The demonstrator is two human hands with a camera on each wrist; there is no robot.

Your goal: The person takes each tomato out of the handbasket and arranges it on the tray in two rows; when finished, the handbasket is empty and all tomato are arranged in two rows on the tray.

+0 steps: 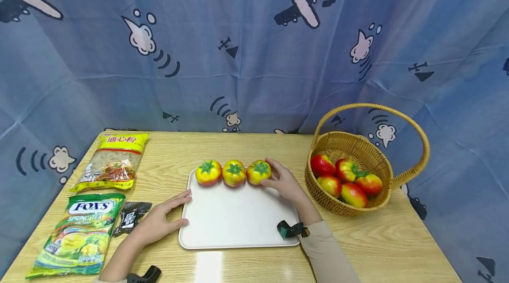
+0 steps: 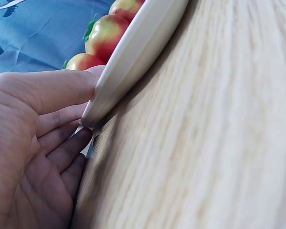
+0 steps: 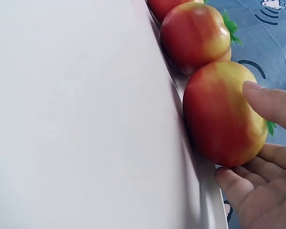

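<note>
Three red-and-yellow toy tomatoes with green leafy tops sit in a row along the far edge of a white tray (image 1: 238, 221): the left tomato (image 1: 208, 173), the middle tomato (image 1: 233, 173) and the right tomato (image 1: 258, 172). My right hand (image 1: 287, 184) holds the right tomato from its side, thumb and fingers on opposite sides of it; the right wrist view shows this tomato (image 3: 224, 114) up close. At the tray's left edge, my left hand (image 1: 159, 221) rests with thumb and fingers spread along the rim. Its thumb (image 2: 57, 90) reaches onto the rim in the left wrist view.
A wicker basket (image 1: 334, 203) with a tall handle stands at the right, several red-and-yellow toy fruits (image 1: 354, 194) inside. At the left lie a yellow pasta bag (image 1: 113, 161), a green FOX'S candy bag (image 1: 77, 236) and a small black packet (image 1: 131, 219). A blue patterned curtain (image 1: 254, 53) hangs behind.
</note>
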